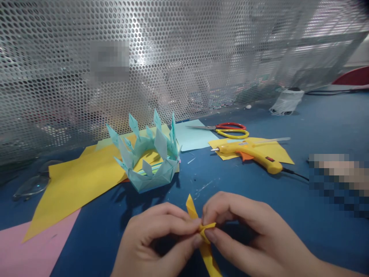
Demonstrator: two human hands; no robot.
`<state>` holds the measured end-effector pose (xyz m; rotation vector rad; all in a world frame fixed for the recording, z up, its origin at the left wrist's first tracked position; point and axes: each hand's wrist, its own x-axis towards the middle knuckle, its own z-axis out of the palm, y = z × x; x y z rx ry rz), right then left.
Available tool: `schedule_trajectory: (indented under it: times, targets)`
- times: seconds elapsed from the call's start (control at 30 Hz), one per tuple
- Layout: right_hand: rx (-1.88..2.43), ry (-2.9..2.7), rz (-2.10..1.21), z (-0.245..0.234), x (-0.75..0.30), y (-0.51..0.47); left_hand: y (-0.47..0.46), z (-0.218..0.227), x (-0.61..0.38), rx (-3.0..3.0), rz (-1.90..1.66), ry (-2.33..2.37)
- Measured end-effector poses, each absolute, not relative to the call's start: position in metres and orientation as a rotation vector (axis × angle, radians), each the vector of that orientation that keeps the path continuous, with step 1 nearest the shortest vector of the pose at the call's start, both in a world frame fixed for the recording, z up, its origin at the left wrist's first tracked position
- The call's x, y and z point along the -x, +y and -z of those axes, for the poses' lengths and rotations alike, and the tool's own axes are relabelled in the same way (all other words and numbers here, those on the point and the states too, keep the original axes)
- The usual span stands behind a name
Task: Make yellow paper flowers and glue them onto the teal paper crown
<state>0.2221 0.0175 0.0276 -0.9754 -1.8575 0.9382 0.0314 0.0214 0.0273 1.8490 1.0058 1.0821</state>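
Between my two hands is a narrow folded strip of yellow paper (208, 257), one end pointing away from me and the other toward me. My left hand (160, 234) pinches it near its middle from the left. From the right, my right hand (245, 231) grips a small folded flap at the same spot between thumb and finger. Just beyond my left hand stands a light-blue folded paper crown (152, 179) with upright pointed tips. The fingers partly cover the fold itself.
A yellow glue gun (250, 152) with a black cord lies on yellow paper at the right. Behind it are scissors (232, 130) with red and yellow handles. Yellow sheets (83, 177), a pink sheet (37, 246) and glasses (34, 184) lie left. A perforated metal panel (173, 57) borders the back.
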Motion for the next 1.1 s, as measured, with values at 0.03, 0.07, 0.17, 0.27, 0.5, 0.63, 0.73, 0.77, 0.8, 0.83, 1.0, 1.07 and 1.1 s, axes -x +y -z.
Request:
schedule_trajectory:
  times: [0.03,0.07,0.17,0.27,0.5,0.63,0.73,0.77,0.8,0.83,1.0,1.07,1.1]
  targets:
    - [0.963,-1.855,-0.930,-0.0281,-0.2217,0.0181,0.0216,-0.0273,-0.0313,-1.845,-1.091,1.007]
    - [0.946,-1.859,-0.928,-0.0286,-0.2211,0.0186,0.0215,-0.0274,-0.0311,-1.844,-1.102,0.998]
    - [0.902,-1.881,-0.950,-0.0303,-0.2199,0.0192,0.0200,-0.0280,-0.0301,-1.865,-1.122,0.950]
    - [0.885,-1.898,-0.957,-0.0312,-0.2204,0.0196,0.0181,-0.0281,-0.0295,-1.922,-1.101,0.928]
    - [0.911,-1.932,-0.955,-0.0288,-0.2227,0.0219,0.0185,-0.0258,-0.0289,-1.823,-1.084,0.999]
    - [0.906,-1.952,-0.888,-0.0290,-0.2235,0.0215,0.0201,-0.0256,-0.0305,-1.688,-1.035,1.014]
    - [0.889,-1.950,-0.892,-0.0294,-0.2237,0.0202,0.0227,-0.0264,-0.0319,-1.590,-1.013,0.984]
    - [0.892,-1.946,-0.896,-0.0292,-0.2239,0.0198,0.0237,-0.0267,-0.0320,-1.540,-1.007,0.955]
    - [0.906,-1.931,-0.895,-0.0287,-0.2242,0.0196,0.0247,-0.0271,-0.0320,-1.486,-1.004,0.922]
    - [0.930,-1.913,-0.883,-0.0280,-0.2247,0.0197,0.0256,-0.0273,-0.0318,-1.434,-1.001,0.887]
    - [1.083,-1.789,-0.972,-0.0232,-0.2252,0.0246,0.0270,-0.0274,-0.0305,-1.338,-0.987,0.754]
    - [1.088,-1.702,-1.258,-0.0236,-0.2234,0.0272,0.0267,-0.0266,-0.0302,-1.309,-0.971,0.727]
    - [1.076,-1.645,-1.406,-0.0246,-0.2223,0.0281,0.0266,-0.0260,-0.0300,-1.283,-0.955,0.727]
